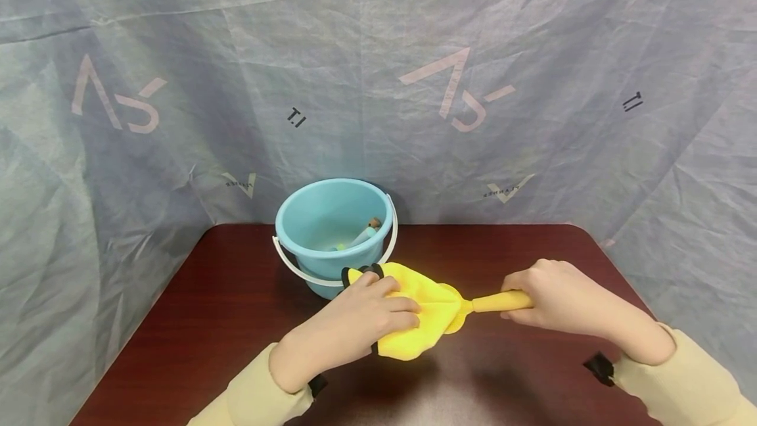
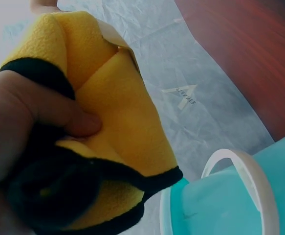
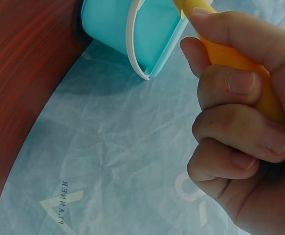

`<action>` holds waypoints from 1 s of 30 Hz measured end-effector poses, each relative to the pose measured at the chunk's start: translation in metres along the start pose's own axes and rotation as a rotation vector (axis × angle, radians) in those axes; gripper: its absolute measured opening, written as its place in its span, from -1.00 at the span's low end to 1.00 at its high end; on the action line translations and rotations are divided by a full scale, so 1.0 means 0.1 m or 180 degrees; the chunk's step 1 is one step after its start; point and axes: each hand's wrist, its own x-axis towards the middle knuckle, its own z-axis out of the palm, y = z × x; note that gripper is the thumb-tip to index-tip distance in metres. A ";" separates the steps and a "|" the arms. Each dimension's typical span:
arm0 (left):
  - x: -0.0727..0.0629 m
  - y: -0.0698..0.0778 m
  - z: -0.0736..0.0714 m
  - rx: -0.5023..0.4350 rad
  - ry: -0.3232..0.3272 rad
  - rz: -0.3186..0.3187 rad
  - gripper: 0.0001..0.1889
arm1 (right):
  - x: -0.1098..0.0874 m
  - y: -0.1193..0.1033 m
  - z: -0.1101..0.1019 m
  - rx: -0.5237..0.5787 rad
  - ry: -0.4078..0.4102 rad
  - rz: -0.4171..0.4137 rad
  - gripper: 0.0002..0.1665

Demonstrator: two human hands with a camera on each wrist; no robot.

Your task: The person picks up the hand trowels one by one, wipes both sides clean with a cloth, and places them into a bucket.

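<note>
My left hand (image 1: 368,315) grips a yellow cloth (image 1: 416,289) with black edging, fingers spread over it in the head view and thumb pressed into its folds in the left wrist view. The cloth wraps the head of a yellow-handled tool (image 1: 499,302). A rounded yellow edge shows past the cloth, but most of the head is hidden, so I cannot tell what kind of tool it is. My right hand (image 1: 556,298) holds the handle (image 3: 225,56) with fingers curled round it. Both hands are above the table, in front of a light blue bucket (image 1: 296,245).
The bucket has a white handle (image 1: 307,276) hanging at its front and a few small items inside, among them a pale blue tube-like piece (image 1: 363,236). The dark red wooden table (image 1: 195,321) has rounded back corners. Grey printed fabric (image 1: 355,71) hangs behind.
</note>
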 end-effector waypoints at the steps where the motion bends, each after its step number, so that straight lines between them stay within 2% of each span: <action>1: -0.01 0.00 0.00 -0.0006 -0.0005 -0.0012 -0.58 | -0.01 0.00 0.00 0.0001 0.0007 -0.0003 -0.70; 6: -0.09 -0.01 0.02 -0.0050 0.0005 -0.0039 -0.60 | -0.03 0.02 0.01 0.0003 0.0036 -0.0007 -0.69; 13: -0.22 -0.04 0.05 -0.0062 0.0123 -0.0075 -0.56 | -0.06 0.03 0.02 0.0102 -0.0021 0.0031 -0.71; 22: -0.40 -0.08 0.06 -0.0096 0.0071 -0.0170 -0.48 | -0.11 0.04 0.02 0.0169 -0.0013 0.0046 -0.66; 30: -0.52 -0.07 0.06 -0.0198 0.0161 -0.0219 -0.46 | -0.13 0.06 0.04 0.0232 0.0000 0.0003 -0.66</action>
